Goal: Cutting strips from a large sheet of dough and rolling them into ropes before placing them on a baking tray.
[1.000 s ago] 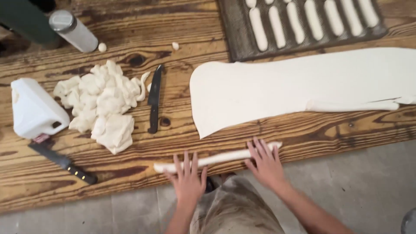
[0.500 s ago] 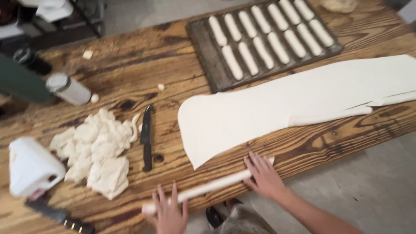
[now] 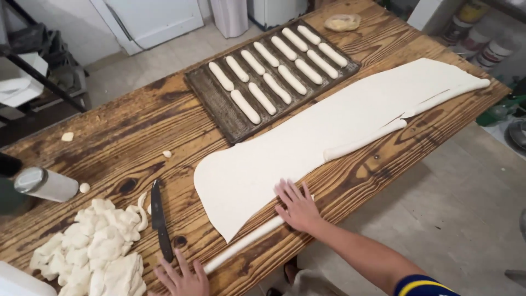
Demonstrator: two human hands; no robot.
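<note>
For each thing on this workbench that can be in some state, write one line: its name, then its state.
Dough rope: rolled thin, lying along the table's near edge under both hands.
Left hand: flat, fingers spread, on the rope's end.
Right hand: flat, fingers spread, on the rope.
Dough sheet: rolled out flat, partly cut into strips.
Baking tray: filled with two rows of dough sticks.
Knife: lying unused.
Dough scraps: heaped.
</note>
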